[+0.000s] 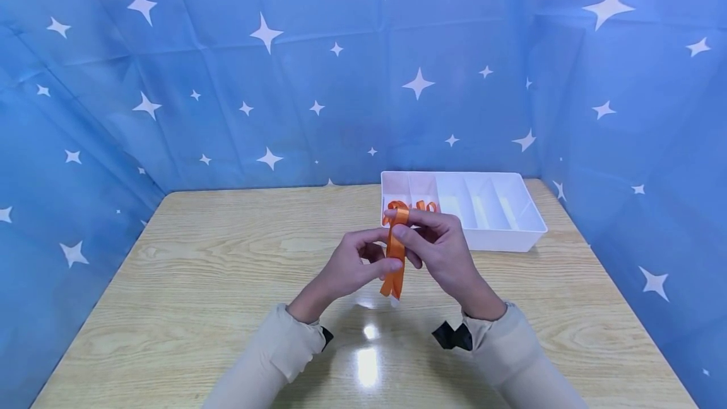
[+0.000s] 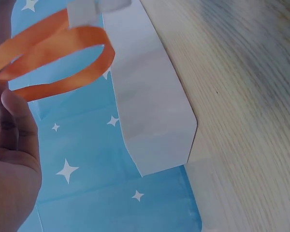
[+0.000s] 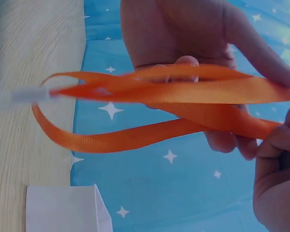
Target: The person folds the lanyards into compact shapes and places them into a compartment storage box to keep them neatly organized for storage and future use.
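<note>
An orange lanyard (image 1: 396, 246) of flat ribbed ribbon is gathered in several folds between my hands, above the table. My left hand (image 1: 346, 267) pinches the folds from the left, its thumb lower down the strap. My right hand (image 1: 445, 251) grips the upper part between thumb and fingers, with the ribbon wrapped over its extended index finger. The lower ends hang down, with a small white piece (image 3: 21, 96) at the tip, blurred in the right wrist view. In the left wrist view, wide orange loops (image 2: 82, 41) spread out beyond the fingers.
Behind my hands stands a white divided box (image 1: 500, 240); more orange ribbon (image 1: 427, 206) lies in its left compartments. The light wooden table (image 1: 227, 270) reaches back to a blue star-patterned curtain (image 1: 318, 81), which also hangs at both sides.
</note>
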